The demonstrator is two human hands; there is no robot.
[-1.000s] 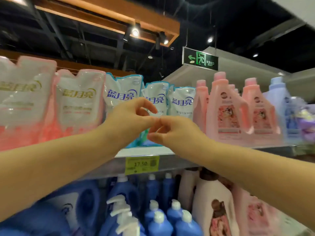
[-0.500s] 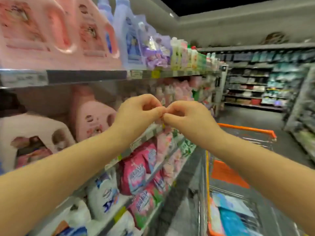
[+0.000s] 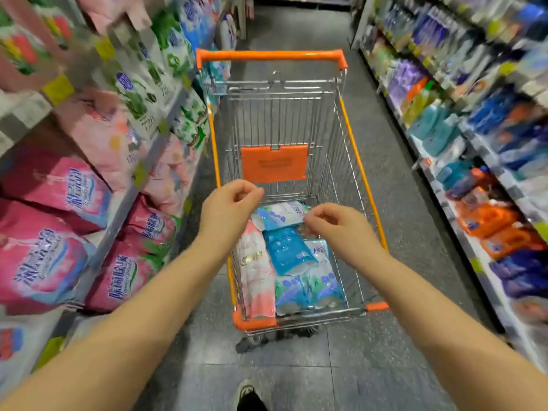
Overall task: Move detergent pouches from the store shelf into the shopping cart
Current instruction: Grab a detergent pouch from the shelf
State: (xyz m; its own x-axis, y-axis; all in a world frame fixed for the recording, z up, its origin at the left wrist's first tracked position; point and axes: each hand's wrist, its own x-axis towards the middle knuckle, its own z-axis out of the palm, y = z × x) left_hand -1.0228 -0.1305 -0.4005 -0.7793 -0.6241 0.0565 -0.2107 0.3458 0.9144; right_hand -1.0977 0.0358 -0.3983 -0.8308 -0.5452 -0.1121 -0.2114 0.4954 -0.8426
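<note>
The orange-and-wire shopping cart [image 3: 363, 179] stands in the aisle right in front of me. Several detergent pouches lie in its basket: a pink-and-white one [image 3: 256, 274] along the left side and blue-and-white ones [image 3: 289, 252] beside it. Another blue-and-white pouch [image 3: 278, 215] lies across the top of the pile, between my hands. My left hand [image 3: 229, 204] hovers over the basket's left side with fingers curled, holding nothing. My right hand [image 3: 335, 228] hovers over the right side, fingers curled, its fingertips close to that top pouch's right edge without a visible grip.
Store shelves [image 3: 148, 155] packed with pink and green detergent bags run along the left. Shelves [image 3: 462, 161] of blue and orange bottles line the right. Grey tiled floor [image 3: 296, 375] lies between them, with my shoe [image 3: 247, 394] at the bottom edge.
My view swung from the upper pouch shelf down to the cart. My hands, pinched together before, have moved apart over the basket, and a blue-and-white pouch now lies atop the pile.
</note>
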